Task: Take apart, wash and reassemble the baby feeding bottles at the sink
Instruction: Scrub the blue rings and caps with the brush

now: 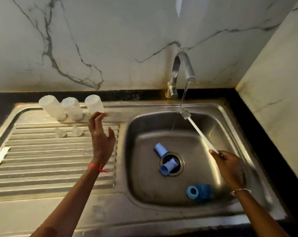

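Three clear bottles [72,108] stand upside down in a row at the back of the drainboard [50,159], with two clear teats [60,133] lying just in front of them. The left hand [102,139] is open with its fingers spread and holds nothing. Its fingertips are at the foot of the rightmost bottle [94,103], though I cannot tell whether they touch it.

The right hand [230,166] grips the end of the white bottle brush [196,129] and holds its bristled head [184,113] in the thin stream from the tap [184,65]. The step looks like rinsing the brush, so turning it slowly under the water should clear every side.

Blue caps [160,149] and blue collars [198,192] lie in the sink [230,117], one cap across the drain. These probably need washing next. The inverted bottles look easy to tip, so the left hand should move gently.
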